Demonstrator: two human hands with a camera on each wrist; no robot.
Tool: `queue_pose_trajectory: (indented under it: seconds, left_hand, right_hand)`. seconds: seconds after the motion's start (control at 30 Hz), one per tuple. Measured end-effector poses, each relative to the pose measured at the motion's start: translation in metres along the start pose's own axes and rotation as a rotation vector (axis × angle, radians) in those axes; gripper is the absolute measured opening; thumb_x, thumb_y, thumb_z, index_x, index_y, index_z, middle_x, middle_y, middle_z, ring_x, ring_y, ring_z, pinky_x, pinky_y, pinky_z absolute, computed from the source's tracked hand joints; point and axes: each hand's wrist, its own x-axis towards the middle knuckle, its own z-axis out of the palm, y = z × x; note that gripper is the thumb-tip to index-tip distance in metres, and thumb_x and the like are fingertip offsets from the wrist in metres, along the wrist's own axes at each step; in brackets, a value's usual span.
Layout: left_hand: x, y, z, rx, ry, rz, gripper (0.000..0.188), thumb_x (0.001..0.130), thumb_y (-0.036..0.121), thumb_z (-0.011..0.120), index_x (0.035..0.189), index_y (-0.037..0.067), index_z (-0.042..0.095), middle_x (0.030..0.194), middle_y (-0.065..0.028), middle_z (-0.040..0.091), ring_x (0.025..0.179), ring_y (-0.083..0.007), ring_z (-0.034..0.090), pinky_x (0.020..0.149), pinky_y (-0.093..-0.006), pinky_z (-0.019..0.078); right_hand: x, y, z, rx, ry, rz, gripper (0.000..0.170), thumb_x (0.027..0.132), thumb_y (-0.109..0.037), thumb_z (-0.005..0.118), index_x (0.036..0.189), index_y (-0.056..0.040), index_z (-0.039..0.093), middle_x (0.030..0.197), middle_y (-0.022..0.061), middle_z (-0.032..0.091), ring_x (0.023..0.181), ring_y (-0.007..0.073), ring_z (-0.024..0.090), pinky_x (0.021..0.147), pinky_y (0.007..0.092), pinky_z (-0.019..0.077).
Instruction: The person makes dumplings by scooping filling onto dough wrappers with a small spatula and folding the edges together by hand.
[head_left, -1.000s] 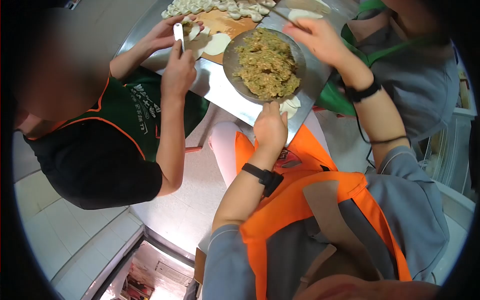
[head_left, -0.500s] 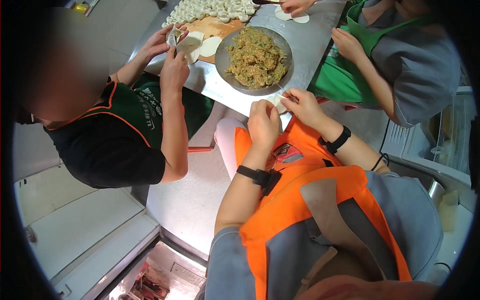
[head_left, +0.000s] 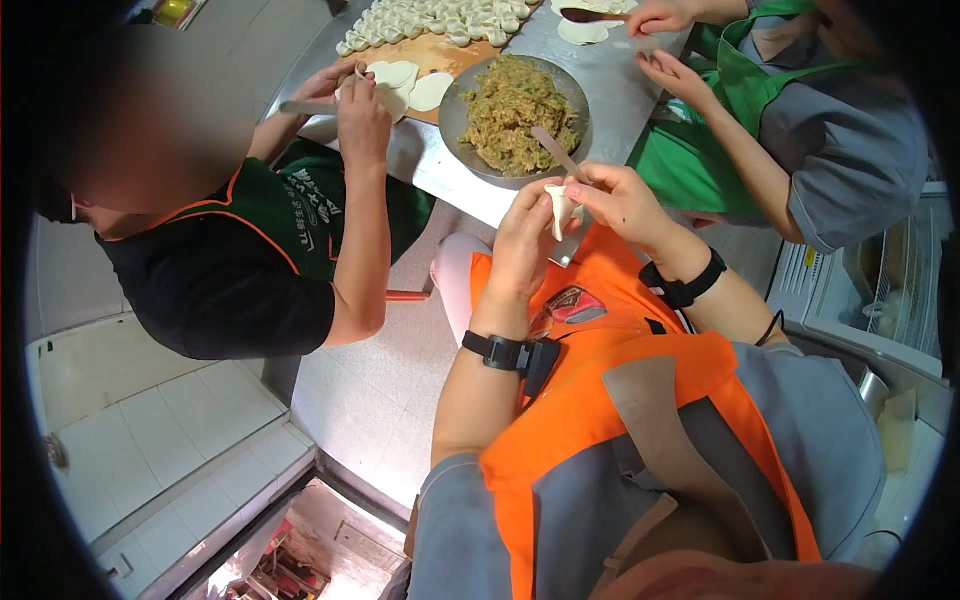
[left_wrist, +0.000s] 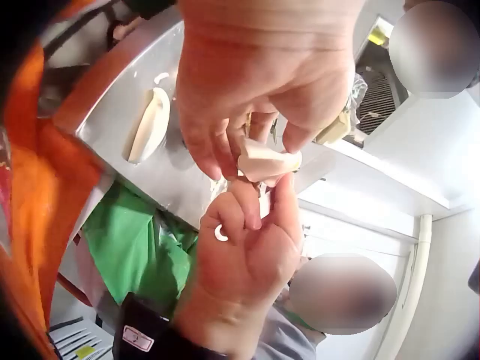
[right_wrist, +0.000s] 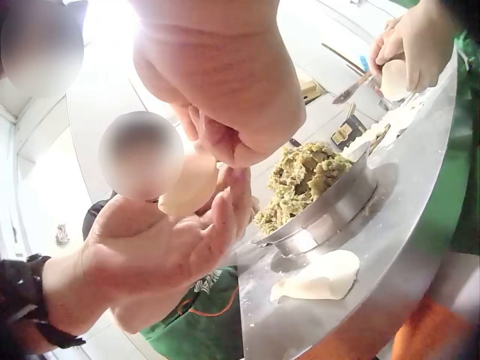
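Note:
In the head view, my left hand [head_left: 522, 235] holds a folded dumpling wrapper [head_left: 560, 210] just over the table's near corner. My right hand [head_left: 622, 205] pinches the wrapper's upper edge, and a flat spatula [head_left: 555, 150] sticks out from its fingers toward the filling [head_left: 520, 110]. From the left wrist, the pale dough [left_wrist: 266, 161] shows between the fingertips of both hands. The right wrist view has the left hand [right_wrist: 157, 240] palm up under the dough [right_wrist: 191, 184], partly covered by the right hand [right_wrist: 225, 82].
The metal bowl [head_left: 450, 130] stands close ahead of my hands. A loose wrapper [right_wrist: 319, 277] lies on the steel table [right_wrist: 277, 330]. Rows of dumplings [head_left: 430, 25] cover a wooden board [head_left: 425, 50]. People in green aprons work at left and right, one with a spoon [head_left: 595, 15].
My right hand has come back from beyond the bowl's right side with the spatula and joined my left. The left hand has lifted from the table edge, and the wrapper is now folded upright.

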Motion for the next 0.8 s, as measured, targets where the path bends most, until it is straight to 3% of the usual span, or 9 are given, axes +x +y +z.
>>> queue_pose_trajectory:
  seconds: [0.13,0.23,0.37,0.43,0.53,0.8]
  left_hand:
    - [-0.002,-0.001,-0.013,0.051,-0.073,-0.014,0.022,0.096,0.014,0.059,0.116,0.003,0.056,0.107,-0.0043,0.063,0.096,-0.0127,0.059,0.083,-0.0298,0.0486]
    - [-0.004,0.001,-0.016,0.149,0.002,-0.045,0.017,0.096,0.013,0.060,0.110,0.004,0.055,0.095,-0.0017,0.063,0.084,-0.0085,0.058,0.073,-0.0263,0.0477]
    - [-0.006,-0.002,-0.015,0.312,0.063,0.046,0.010,0.098,0.013,0.057,0.102,0.004,0.056,0.085,0.0002,0.062,0.070,-0.0049,0.055,0.061,-0.0210,0.0427]
    - [-0.011,0.002,0.000,0.407,0.122,0.119,0.010,0.099,0.013,0.056,0.101,0.003,0.058,0.082,0.0003,0.062,0.065,-0.0039,0.053,0.057,-0.0191,0.0404]
    - [-0.017,0.009,0.009,0.478,0.104,0.086,0.013,0.099,0.014,0.056,0.102,0.002,0.060,0.079,0.0006,0.062,0.061,-0.0031,0.052,0.053,-0.0188,0.0388]
    - [-0.031,0.016,0.006,0.642,0.084,0.003,0.020,0.095,0.013,0.062,0.107,-0.004,0.067,0.073,-0.0008,0.063,0.056,-0.0045,0.053,0.049,-0.0208,0.0414]
  right_hand:
    - [0.003,0.014,-0.004,-0.160,0.056,-0.098,0.023,0.095,-0.021,0.062,0.099,0.0013,0.066,0.083,0.0006,0.064,0.072,0.0044,0.055,0.063,0.0225,0.0452]
    - [-0.002,0.016,-0.006,-0.047,0.069,-0.063,0.024,0.094,-0.022,0.063,0.097,0.0007,0.067,0.083,-0.0011,0.063,0.071,0.0048,0.055,0.063,0.0226,0.0450]
    - [-0.007,0.010,-0.009,-0.008,0.043,0.070,0.022,0.093,-0.022,0.064,0.098,-0.0002,0.065,0.082,-0.0034,0.061,0.075,0.0055,0.055,0.068,0.0231,0.0452]
    - [-0.011,0.003,-0.007,0.002,-0.008,0.045,0.022,0.092,-0.022,0.065,0.099,-0.0004,0.064,0.082,-0.0039,0.060,0.076,0.0059,0.055,0.069,0.0229,0.0452]
    - [-0.013,0.004,-0.001,0.081,-0.060,-0.060,0.022,0.093,-0.021,0.064,0.102,-0.0003,0.063,0.085,-0.0023,0.062,0.078,0.0063,0.056,0.070,0.0230,0.0464]
    - [-0.011,0.003,0.003,-0.007,0.036,-0.057,0.023,0.093,-0.022,0.065,0.096,0.0012,0.065,0.088,0.0009,0.065,0.080,0.0072,0.058,0.071,0.0246,0.0482]
